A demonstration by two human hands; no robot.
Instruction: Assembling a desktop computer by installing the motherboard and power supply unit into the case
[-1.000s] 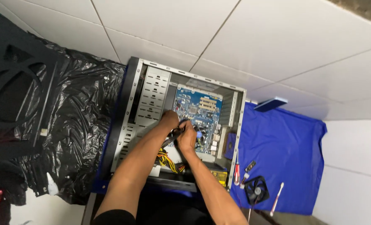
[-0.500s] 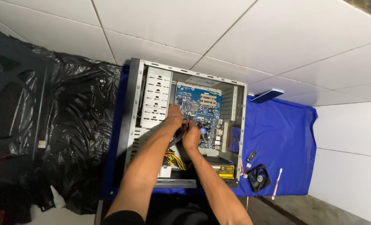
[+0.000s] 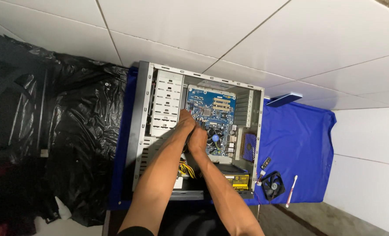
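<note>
Landmark: open computer case (image 3: pixel 142 131), lying on its side on a blue cloth (image 3: pixel 299 148) spread over a white tiled floor (image 3: pixel 229 30).
Left hand (image 3: pixel 186 121): inside the case, at the left edge of the blue motherboard (image 3: pixel 212 118), just beside the metal drive cage (image 3: pixel 166 105). Fingers curled together; what they press on is hidden, so a grip cannot be confirmed.
Right hand (image 3: pixel 198 140): inside the case, touching the left hand, over the lower left part of the motherboard. Fingers bent inward; cannot tell whether they clamp anything.
Item under the hands: motherboard, mounted flat against the case floor, in the middle of the case. Judged stiff but fragile, light; best taken by its bare edges, not by its components.
Processor cooler (image 3: pixel 215 137): on the motherboard, just right of the right hand.
Power supply (image 3: pixel 233 175): black box at the near right corner of the case.
Cable bundle (image 3: pixel 186 168): yellow and black wires, inside the case near the forearms; soft, liable to snag; it crowds the approach.
Loose fan (image 3: pixel 273 185): outside the case, on the cloth near its near right corner.
Toothbrush (image 3: pixel 291 190): white, just beyond the fan.
Black plastic sheet (image 3: pixel 72 131): crumpled, left of the case.
Obstructions: drive cage wall and case rim restrict access from the left.
</note>
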